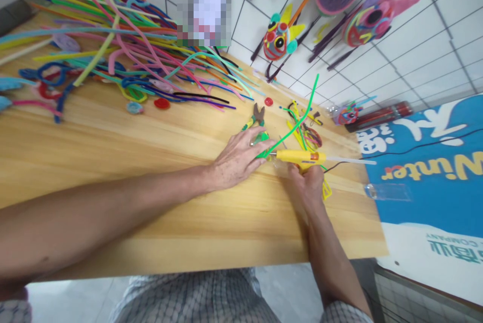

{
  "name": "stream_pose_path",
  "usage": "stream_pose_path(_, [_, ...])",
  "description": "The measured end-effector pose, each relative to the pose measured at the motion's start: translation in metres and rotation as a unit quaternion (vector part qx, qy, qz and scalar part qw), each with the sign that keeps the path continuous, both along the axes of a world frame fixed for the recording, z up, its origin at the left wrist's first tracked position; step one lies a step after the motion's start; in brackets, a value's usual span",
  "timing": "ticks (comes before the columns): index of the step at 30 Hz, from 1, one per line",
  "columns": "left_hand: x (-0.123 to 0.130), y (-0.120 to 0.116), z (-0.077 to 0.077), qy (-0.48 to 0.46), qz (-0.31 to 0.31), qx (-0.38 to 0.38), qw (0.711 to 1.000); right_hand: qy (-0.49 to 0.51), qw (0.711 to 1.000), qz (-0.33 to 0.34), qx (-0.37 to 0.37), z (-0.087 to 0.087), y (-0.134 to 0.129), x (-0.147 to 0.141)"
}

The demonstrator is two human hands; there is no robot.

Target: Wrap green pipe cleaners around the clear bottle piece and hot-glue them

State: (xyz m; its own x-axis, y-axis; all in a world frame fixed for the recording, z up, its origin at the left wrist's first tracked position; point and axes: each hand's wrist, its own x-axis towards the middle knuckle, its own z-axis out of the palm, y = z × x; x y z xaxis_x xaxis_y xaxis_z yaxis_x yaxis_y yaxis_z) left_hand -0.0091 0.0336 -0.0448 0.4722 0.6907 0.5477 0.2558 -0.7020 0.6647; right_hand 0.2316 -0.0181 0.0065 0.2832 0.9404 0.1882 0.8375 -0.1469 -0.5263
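My left hand (234, 160) is closed round a small clear piece with green pipe cleaner on it, partly hidden by my fingers. From it a long bright green pipe cleaner (304, 117) sticks out to the upper right. My right hand (310, 183) grips a yellow hot glue gun (296, 156) by its handle. The nozzle points left and reaches the green piece at my left fingertips; whether it touches is unclear. A white glue stick (350, 160) juts from the gun's back. Just beyond my left hand lie pliers (259, 113) with green-and-yellow handles.
Many coloured pipe cleaners (147, 41) are heaped at the back left. Red coils (162, 103) lie before them. Yellow scraps (298, 134) are beyond the gun. Colourful masks (279, 41) rest against the tiled wall. At right are a red flask (381, 115), a clear bottle (390, 192) and a black cord (415, 150).
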Motion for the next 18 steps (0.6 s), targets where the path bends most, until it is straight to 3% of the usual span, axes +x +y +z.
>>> stream_pose_path(18, [0.0000,0.0014,-0.0004,0.002,-0.005,-0.013,1.000,0.002,1.000,-0.011,-0.003,-0.0026,-0.0017,0.0007])
